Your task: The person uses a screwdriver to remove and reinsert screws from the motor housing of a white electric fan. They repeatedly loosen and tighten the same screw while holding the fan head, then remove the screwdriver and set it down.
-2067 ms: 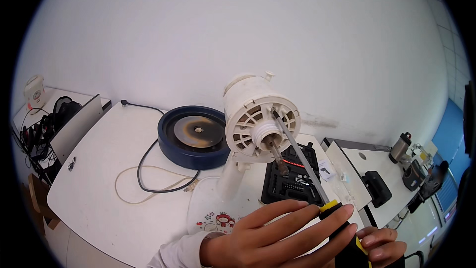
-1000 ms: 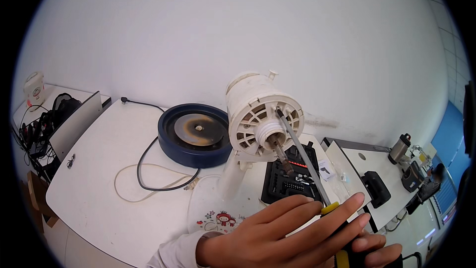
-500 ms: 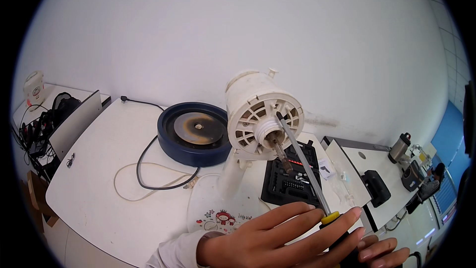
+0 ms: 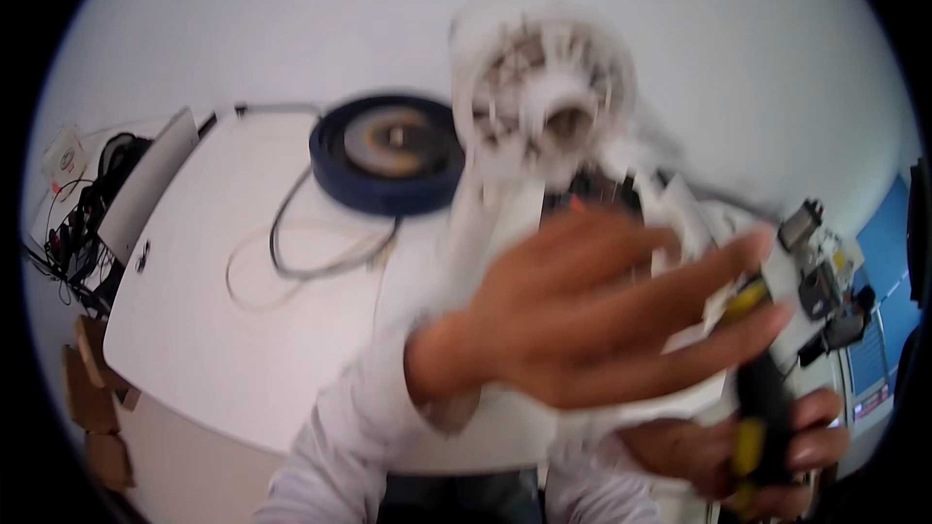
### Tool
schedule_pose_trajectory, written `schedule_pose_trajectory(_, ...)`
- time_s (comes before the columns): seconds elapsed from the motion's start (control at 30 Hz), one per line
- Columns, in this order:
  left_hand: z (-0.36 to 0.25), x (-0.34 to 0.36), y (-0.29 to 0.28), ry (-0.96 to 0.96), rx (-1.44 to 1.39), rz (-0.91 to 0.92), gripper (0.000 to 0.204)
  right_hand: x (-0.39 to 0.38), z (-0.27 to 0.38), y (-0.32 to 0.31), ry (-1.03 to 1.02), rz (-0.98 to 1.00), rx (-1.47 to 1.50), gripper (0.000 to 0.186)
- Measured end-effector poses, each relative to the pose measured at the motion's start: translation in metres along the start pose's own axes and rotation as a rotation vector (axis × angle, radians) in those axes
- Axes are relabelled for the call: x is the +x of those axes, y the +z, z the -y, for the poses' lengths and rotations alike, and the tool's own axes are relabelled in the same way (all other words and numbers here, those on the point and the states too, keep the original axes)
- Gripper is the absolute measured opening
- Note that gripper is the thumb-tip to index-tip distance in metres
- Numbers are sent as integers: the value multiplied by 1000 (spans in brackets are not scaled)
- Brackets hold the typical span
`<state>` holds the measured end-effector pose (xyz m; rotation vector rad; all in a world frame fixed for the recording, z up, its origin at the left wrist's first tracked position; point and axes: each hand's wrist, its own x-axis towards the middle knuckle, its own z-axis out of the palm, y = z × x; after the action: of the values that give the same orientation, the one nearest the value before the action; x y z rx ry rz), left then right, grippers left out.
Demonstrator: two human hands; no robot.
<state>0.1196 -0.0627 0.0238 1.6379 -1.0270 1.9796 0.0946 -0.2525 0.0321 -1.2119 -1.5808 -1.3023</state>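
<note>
The stripped head of a white table fan [image 4: 549, 97] stands tilted up at the middle, slotted front and hollow central collar facing me. My right hand [image 4: 689, 456], low on the right, is closed round the black and yellow handle of a screwdriver [image 4: 767, 417]. Across in front of the fan reaches my left hand [image 4: 582, 315], fingers stretched and spread on both sides of the screwdriver's yellow collar. Motion blur hides whether they touch it. I cannot make out the screwdriver's shaft. Behind my left hand, the dark tool case [image 4: 592, 194] is mostly covered.
A dark blue round electric hot plate [image 4: 388, 196] with a stained metal disc sits left of the fan. Its cord [image 4: 277, 243] loops over the white table [image 4: 194, 330]. Black cables [image 4: 83, 223] bundle at the far left; a metal flask [image 4: 801, 223] stands on the right-hand table.
The view has shifted, so the fan appears higher. Both hands and the screwdriver have moved back from the fan's collar, and the shaft tip no longer shows beside the slotted front.
</note>
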Motion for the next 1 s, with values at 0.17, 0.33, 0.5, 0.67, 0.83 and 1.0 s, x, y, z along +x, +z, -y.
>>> schedule_pose_trajectory(0.17, 20, 11, -42, 142, -98, 148, 30, 0, -13, -26, -58, -298, -257, 21)
schedule_pose_trajectory(0.33, 4, 4, -32, 60, -142, 286, 22, -8, -18, -33, -1, -564, -518, 21)
schedule_pose_trajectory(0.5, -31, -29, -13, -175, -13, 377, 27, -6, -26, -45, -70, -768, -411, 17)
schedule_pose_trajectory(0.67, -59, -66, 21, -495, -104, 860, 29, -22, -24, -67, -9, -964, -412, 11)
schedule_pose_trajectory(0.83, -80, -105, 39, -569, -227, 1236, 31, -37, -16, -92, -41, -1154, -348, 11)
schedule_pose_trajectory(1.0, -101, -129, 51, -672, -382, 1264, 44, -54, 0, -121, -103, -1263, -289, 11)
